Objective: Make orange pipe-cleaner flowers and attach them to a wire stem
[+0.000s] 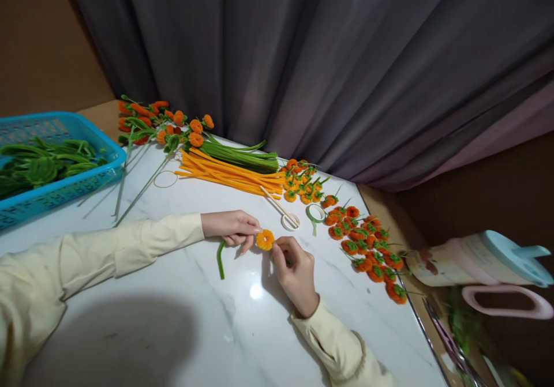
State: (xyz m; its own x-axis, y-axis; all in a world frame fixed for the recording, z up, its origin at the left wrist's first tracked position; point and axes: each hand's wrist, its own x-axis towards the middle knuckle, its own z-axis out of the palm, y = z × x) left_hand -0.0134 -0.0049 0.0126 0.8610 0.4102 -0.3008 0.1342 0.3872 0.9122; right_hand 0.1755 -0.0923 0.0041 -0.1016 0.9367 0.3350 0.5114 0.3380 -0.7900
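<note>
A small yellow-orange fuzzy flower (pixel 265 239) is held above the white marble-patterned table, between my two hands. My left hand (pixel 231 227) pinches its left edge with thumb and forefinger. A short green fuzzy stem (pixel 220 260) hangs below the left palm; whether the fingers grip it is hard to see. My right hand (pixel 296 271) has its fingertips closed at the flower's right edge. Just beyond lie a small white dish (pixel 290 221) with a thin stick (pixel 277 205) across it and a roll of green tape (pixel 315 213).
Yellow strips (pixel 229 173) and green strips (pixel 246 155) lie at the back. Finished orange flowers (pixel 370 248) line the right edge. A blue basket (pixel 64 188) with green pieces stands left. A tumbler (pixel 471 260) and scissors (pixel 450 341) are at the right.
</note>
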